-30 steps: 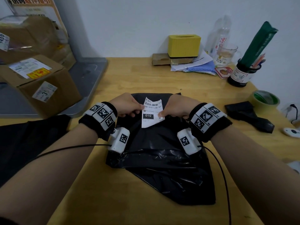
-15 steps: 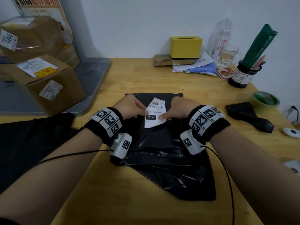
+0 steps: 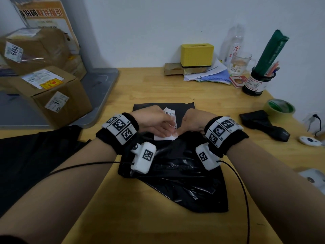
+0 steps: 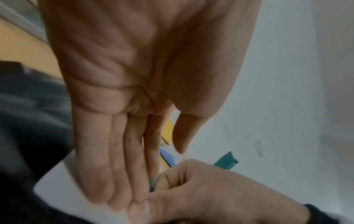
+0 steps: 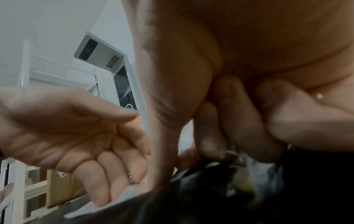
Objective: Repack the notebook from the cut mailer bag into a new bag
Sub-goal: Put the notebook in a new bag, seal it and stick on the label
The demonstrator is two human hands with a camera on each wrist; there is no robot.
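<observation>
"9466" is printed on a white sticker (image 3: 13,52) on the upper cardboard box (image 3: 37,48), and "3510" on a sticker (image 3: 57,101) on the lower box (image 3: 58,95). A red "京" is seen on the clear bottle (image 3: 234,44) (the orange poster's characters are too blurred to be read).

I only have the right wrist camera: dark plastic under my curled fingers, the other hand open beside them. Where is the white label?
Observer: In the head view, the white label lies on the black mailer bag, between both hands.
Operator: Is the left hand on it?
Observer: Yes. The left wrist view shows the left hand with its straight fingers pressing flat on the label.
Operator: And my right hand?
Observer: The right hand sits curled at the label's right edge. Whether it pinches the label is hidden.
</observation>
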